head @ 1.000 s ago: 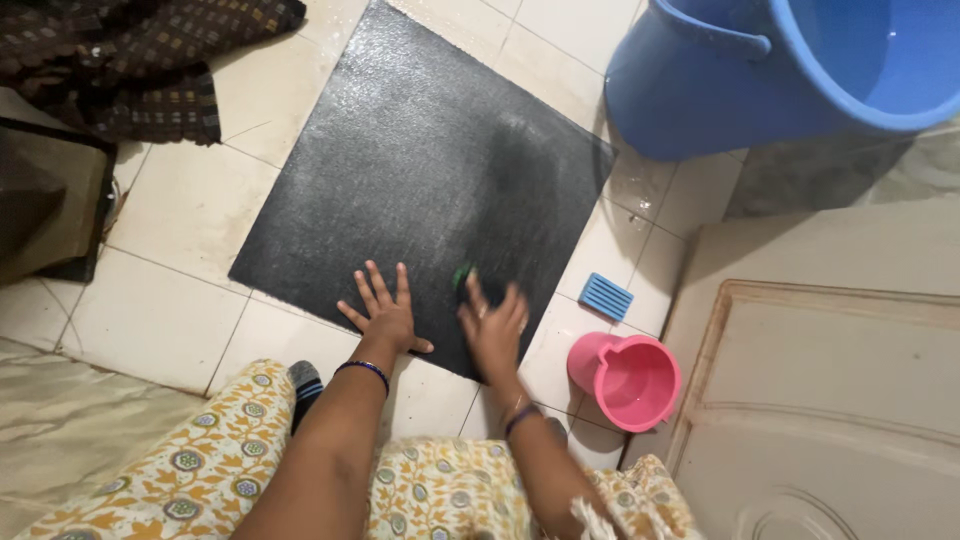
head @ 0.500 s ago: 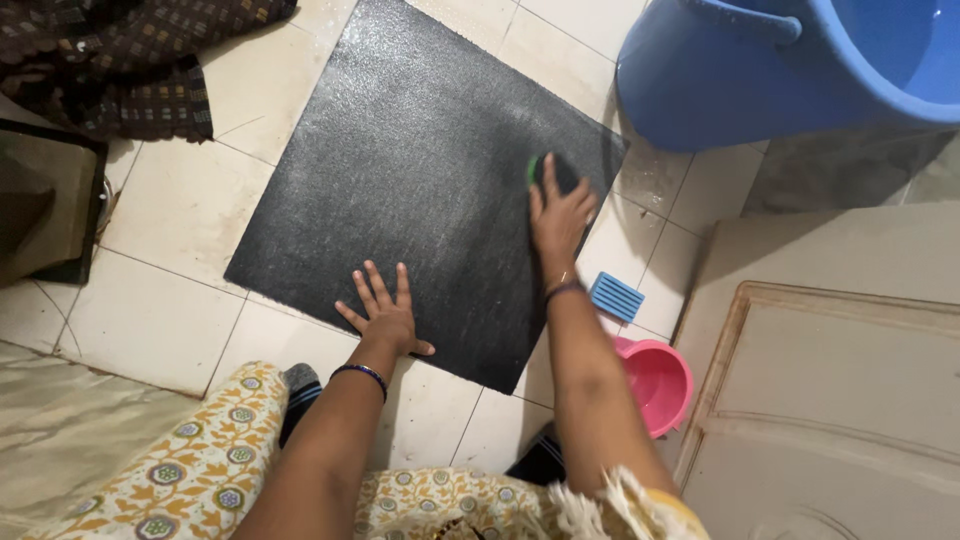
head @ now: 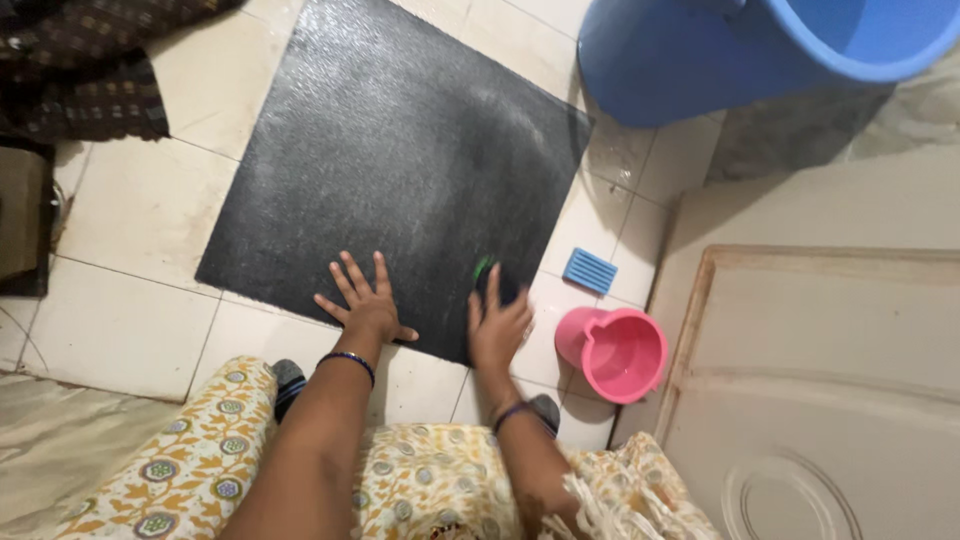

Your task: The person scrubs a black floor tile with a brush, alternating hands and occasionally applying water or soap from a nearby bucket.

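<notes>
On the wet tiled floor, your left hand lies flat, fingers spread, pinning the square black textured mat's near edge. It looks stiff yet slick when wet, so press down rather than pinch. Your right hand clasps a green-backed scrubber at the mat's near corner, beside the small pink plastic mug.

Both arms reach forward and down, each wrist banded. The left hand lies flat, palm down, fingers spread wide. The right hand, just beside it, presses down with fingers curled together.
</notes>
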